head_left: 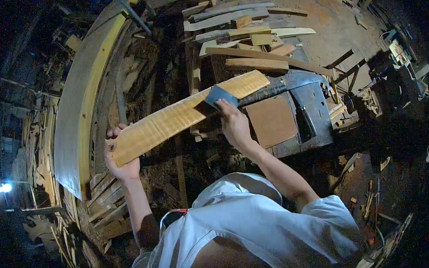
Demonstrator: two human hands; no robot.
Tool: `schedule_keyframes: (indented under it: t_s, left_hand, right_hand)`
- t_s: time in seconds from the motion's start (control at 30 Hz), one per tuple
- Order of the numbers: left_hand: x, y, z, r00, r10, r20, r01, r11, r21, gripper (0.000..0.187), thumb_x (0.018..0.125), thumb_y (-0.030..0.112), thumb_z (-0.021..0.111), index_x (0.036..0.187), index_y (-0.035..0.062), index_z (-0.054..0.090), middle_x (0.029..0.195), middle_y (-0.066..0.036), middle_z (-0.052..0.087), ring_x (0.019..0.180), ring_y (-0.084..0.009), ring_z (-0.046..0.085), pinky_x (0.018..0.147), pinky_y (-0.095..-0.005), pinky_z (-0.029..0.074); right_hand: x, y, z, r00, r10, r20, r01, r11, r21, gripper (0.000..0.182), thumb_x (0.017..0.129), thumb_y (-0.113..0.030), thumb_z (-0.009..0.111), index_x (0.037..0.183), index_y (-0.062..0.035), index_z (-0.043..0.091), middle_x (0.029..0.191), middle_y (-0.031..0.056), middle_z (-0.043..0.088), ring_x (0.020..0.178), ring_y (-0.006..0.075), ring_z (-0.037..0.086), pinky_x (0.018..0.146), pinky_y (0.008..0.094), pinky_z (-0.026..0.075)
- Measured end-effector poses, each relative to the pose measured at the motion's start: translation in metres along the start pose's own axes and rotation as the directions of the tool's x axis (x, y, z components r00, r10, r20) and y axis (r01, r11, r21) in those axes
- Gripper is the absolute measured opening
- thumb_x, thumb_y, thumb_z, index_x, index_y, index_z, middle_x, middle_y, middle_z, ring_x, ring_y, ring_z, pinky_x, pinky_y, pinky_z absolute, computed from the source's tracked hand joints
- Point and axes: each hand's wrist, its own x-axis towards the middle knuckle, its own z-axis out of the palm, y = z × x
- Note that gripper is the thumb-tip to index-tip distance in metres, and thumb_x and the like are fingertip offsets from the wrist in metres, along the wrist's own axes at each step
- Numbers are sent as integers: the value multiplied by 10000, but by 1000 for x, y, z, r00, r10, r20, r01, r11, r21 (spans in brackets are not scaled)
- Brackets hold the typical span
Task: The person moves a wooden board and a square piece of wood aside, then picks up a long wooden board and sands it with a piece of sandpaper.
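A long, flat wooden board [161,124] with wavy grain slants across the middle, its far end rising to the right. My left hand [124,168] grips the near left end, fingers wrapped around the edges. On the upper face of the board, right of its middle, lies a dark grey piece of sandpaper [217,96]. My right hand [236,129] pinches the sandpaper at its lower right corner, with the fingertips pressed over it. Part of the board's face is hidden beneath the sandpaper.
To the right, a worktable [321,117] bears a brown square sheet [271,122], a black-handled tool [307,121] and a long blade [303,81]. Curved wood pieces [257,64] are stacked beyond. A large yellow-edged plank [80,120] stands at left. Scraps litter the floor.
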Motion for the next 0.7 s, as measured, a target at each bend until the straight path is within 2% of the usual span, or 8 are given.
schedule_keyframes:
  t_s: [0.13, 0.17, 0.2, 0.33, 0.47, 0.53, 0.6, 0.7]
  left_hand:
    - [-3, 3, 4, 999, -19, 39, 18, 999, 28, 262, 789, 175, 553, 1017, 70, 477, 1040, -62, 532, 1185, -270, 400, 1088, -480, 213]
    - [-2, 3, 6, 999, -40, 27, 40, 999, 4, 269, 781, 169, 558, 1018, 72, 475, 1041, -60, 525, 1186, -267, 398, 1089, -479, 213]
    - [-2, 3, 6, 998, -45, 34, 45, 999, 3, 269, 781, 169, 558, 1018, 72, 475, 1041, -60, 525, 1186, -267, 398, 1089, -479, 213]
    - [3, 1, 8, 998, 2, 66, -8, 995, 98, 318, 753, 180, 579, 1032, 81, 462, 996, -50, 503, 1164, -260, 407, 1096, -475, 203]
    - [-4, -2, 19, 999, 24, 25, -27, 993, 115, 350, 746, 185, 581, 1048, 81, 437, 972, -44, 480, 1142, -258, 417, 1103, -476, 189]
    - [-3, -1, 14, 997, 34, 67, -45, 987, 156, 360, 746, 191, 583, 1052, 78, 430, 978, -44, 472, 1136, -258, 418, 1101, -477, 191]
    - [-1, -2, 15, 996, 36, 82, -46, 990, 130, 364, 734, 185, 591, 1043, 74, 434, 974, -45, 471, 1126, -259, 421, 1103, -476, 188]
    - [-2, -1, 15, 1000, 14, 27, -17, 995, 101, 362, 723, 163, 591, 1034, 71, 431, 968, -44, 467, 1118, -259, 420, 1099, -473, 191]
  right_hand:
    - [27, 25, 0, 972, -175, -154, 152, 977, -147, 439, 735, -49, 578, 1168, -47, 506, 1074, 194, 587, 966, 359, 579, 763, 411, 495]
    - [41, 97, 61, 990, 137, -14, -98, 771, 629, 432, 721, -107, 624, 1134, -51, 508, 984, 190, 602, 876, 359, 590, 691, 401, 494]
    - [55, 59, 12, 1000, -13, -26, 11, 995, -103, 396, 734, -141, 622, 1108, -58, 520, 934, 181, 605, 830, 357, 590, 679, 398, 493]
    - [42, 50, 36, 989, -27, -148, 52, 984, 172, 505, 642, -8, 640, 1129, -53, 515, 1043, 181, 602, 976, 343, 574, 815, 360, 484]
    - [32, 25, 9, 961, -264, -82, 264, 964, -17, 778, 533, 21, 682, 1259, -58, 414, 1184, 170, 532, 1025, 349, 548, 876, 385, 464]
    - [57, 61, 30, 980, -128, -151, 129, 992, -1, 393, 698, -118, 649, 1064, -63, 516, 917, 181, 591, 805, 371, 571, 689, 420, 453]
    - [83, 77, 20, 972, 224, 66, -233, 945, 228, 220, 773, -169, 596, 960, -69, 535, 818, 199, 573, 728, 380, 552, 619, 430, 424]
    - [73, 67, 23, 993, 117, -21, -113, 986, 124, 206, 762, -116, 564, 963, -72, 551, 858, 215, 578, 734, 387, 554, 634, 453, 414]
